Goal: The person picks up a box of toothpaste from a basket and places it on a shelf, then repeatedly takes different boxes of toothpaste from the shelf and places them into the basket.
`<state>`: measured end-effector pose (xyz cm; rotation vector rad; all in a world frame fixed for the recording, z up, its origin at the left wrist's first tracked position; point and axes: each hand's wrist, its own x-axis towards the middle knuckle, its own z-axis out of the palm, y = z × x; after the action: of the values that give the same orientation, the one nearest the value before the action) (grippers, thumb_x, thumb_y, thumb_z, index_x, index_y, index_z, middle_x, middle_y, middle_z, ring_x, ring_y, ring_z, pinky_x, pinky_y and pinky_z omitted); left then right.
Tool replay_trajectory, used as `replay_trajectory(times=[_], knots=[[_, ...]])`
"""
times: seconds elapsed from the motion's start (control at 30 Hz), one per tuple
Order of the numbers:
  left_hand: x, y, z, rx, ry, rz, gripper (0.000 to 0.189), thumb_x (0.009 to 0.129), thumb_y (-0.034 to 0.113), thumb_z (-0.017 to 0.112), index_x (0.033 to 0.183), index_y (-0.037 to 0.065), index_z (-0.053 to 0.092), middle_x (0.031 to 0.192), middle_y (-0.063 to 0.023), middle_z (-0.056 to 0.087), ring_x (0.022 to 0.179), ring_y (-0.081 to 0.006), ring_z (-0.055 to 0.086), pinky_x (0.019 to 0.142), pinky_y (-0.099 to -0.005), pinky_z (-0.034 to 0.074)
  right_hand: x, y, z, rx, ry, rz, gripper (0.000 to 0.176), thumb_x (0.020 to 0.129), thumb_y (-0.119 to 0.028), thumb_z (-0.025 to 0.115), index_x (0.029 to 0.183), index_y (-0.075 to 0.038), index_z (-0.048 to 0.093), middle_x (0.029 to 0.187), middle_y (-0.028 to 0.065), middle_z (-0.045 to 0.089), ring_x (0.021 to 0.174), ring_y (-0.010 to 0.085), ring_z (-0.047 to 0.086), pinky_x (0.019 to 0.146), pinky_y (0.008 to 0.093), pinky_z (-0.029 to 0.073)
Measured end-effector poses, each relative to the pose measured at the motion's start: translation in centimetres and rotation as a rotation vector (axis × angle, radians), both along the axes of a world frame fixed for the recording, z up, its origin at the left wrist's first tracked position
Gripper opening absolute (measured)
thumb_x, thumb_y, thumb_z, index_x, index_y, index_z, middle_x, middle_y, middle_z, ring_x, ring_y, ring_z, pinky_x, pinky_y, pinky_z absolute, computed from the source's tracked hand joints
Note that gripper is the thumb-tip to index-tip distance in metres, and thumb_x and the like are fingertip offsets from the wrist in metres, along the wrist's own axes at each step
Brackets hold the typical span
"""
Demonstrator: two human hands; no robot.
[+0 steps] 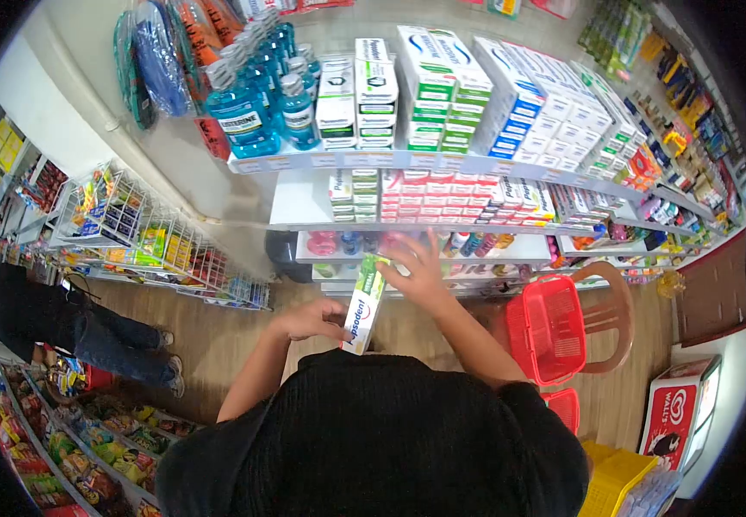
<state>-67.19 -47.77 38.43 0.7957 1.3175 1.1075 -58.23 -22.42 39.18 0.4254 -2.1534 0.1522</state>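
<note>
A white and green Pepsodent box stands tilted between my two hands, in front of the shelves. My left hand is closed on its lower end. At its upper end is my right hand, fingers spread and slightly blurred, with the thumb side close to the box; whether it touches the box is unclear. Beyond them, the middle shelf holds stacked red and white toothpaste boxes. Blue Listerine bottles and more toothpaste boxes line the upper shelf.
Red baskets rest by a brown chair at the right. A red and white Wall's freezer and yellow crate are at lower right. A person in black stands at left, near wire racks and snack shelves.
</note>
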Motion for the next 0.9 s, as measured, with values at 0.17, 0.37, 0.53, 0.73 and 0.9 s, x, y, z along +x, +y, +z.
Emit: replay_trajectory(times=[0.17,0.37,0.53,0.73,0.9], knots=[[-3.0,-2.4,3.0,0.067,-0.159,0.264,0.047,0.083,0.006,0.069,0.127,-0.003,0.053,0.115,-0.0075,0.063,0.103,-0.0136,0.058,0.087,-0.0298,0.047,-3.4,-2.3,0.3,-0.194,-0.007,-0.119,0.04,0.07,-0.012,0.072,0.106,-0.028,0.064,0.125,-0.0002,0.053,0.119,0.0257,0.047,0.103,0.0602,0.027],[-9.0,-4.0,3.0,0.221,-0.206,0.598,0.051,0.087,0.006,0.065,0.135,0.0,0.046,0.119,-0.0052,0.061,0.108,-0.0149,0.058,0.091,-0.0306,0.047,-3.7,-2.2,-0.7,-0.3,0.0,-0.201,0.043,0.068,-0.008,0.071,0.107,-0.024,0.064,0.12,0.0018,0.055,0.118,0.0265,0.048,0.104,0.0557,0.029],[-14.7,-1.4,2.1,0.247,-0.169,0.696,0.053,0.09,0.01,0.063,0.137,0.0,0.041,0.121,-0.0062,0.058,0.111,-0.0155,0.055,0.093,-0.0302,0.047,-2.9,-2.2,-0.7,-0.303,-0.007,-0.251,0.039,0.068,-0.007,0.071,0.105,-0.02,0.064,0.116,0.003,0.056,0.113,0.0257,0.051,0.1,0.0526,0.032],[-17.9,5.0,4.4,0.238,-0.186,0.783,0.052,0.085,0.013,0.07,0.129,-0.002,0.046,0.108,-0.0044,0.059,0.093,-0.0091,0.054,0.079,-0.0244,0.046,-2.5,-2.0,1.0,-0.342,0.003,-0.274,0.038,0.067,-0.006,0.072,0.103,-0.016,0.064,0.109,0.0029,0.058,0.101,0.0236,0.055,0.087,0.0434,0.038],[-17.5,8.2,4.5,0.261,-0.111,0.782,0.034,0.084,0.012,0.069,0.115,0.008,0.057,0.103,0.0015,0.059,0.087,-0.0079,0.051,0.074,-0.0227,0.042,-1.8,-1.9,1.1,-0.352,-0.004,-0.323,0.038,0.068,-0.006,0.071,0.104,-0.016,0.063,0.11,0.0012,0.059,0.098,0.0209,0.056,0.086,0.0408,0.036]])
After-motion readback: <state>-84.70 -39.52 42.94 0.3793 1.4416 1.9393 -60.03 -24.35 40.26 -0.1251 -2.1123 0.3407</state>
